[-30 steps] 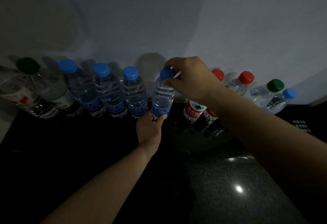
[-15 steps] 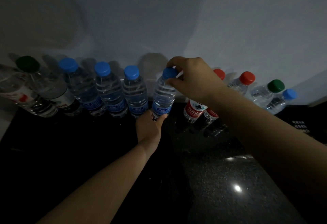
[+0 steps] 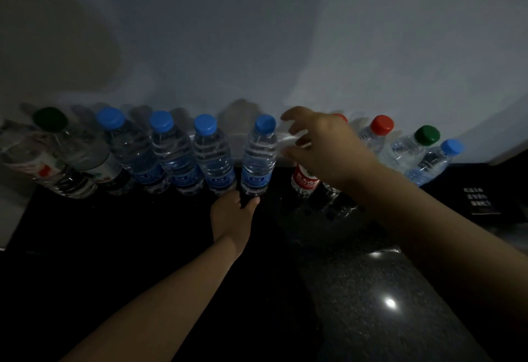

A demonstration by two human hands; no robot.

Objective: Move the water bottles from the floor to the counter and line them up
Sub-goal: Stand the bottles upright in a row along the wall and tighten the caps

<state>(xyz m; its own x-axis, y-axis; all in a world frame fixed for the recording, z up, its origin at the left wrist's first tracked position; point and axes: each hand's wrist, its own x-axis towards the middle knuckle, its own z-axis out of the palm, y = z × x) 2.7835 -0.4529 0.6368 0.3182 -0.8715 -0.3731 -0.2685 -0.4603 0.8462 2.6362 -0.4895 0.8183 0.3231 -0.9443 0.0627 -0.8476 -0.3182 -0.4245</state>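
A row of water bottles (image 3: 214, 159) stood on the dark worktop (image 3: 371, 290) along the wall at twelve o'clock, the task seemingly near done; the left hand (image 3: 233, 213) gripped the base of one blue-capped bottle (image 3: 258, 159), the right hand (image 3: 317, 147) hovered open at its three o'clock.

The far wall (image 3: 257, 33) is plain and pale, dimly lit, with a darker brownish area (image 3: 71, 33) at upper left. Soft grey shadows (image 3: 243, 113) lie along its lower edge. The counter (image 3: 357, 333) is dark, polished, speckled stone. A bright reflected light spot (image 3: 390, 303) sits near right. A dark card (image 3: 483, 200) with pale print lies far right.
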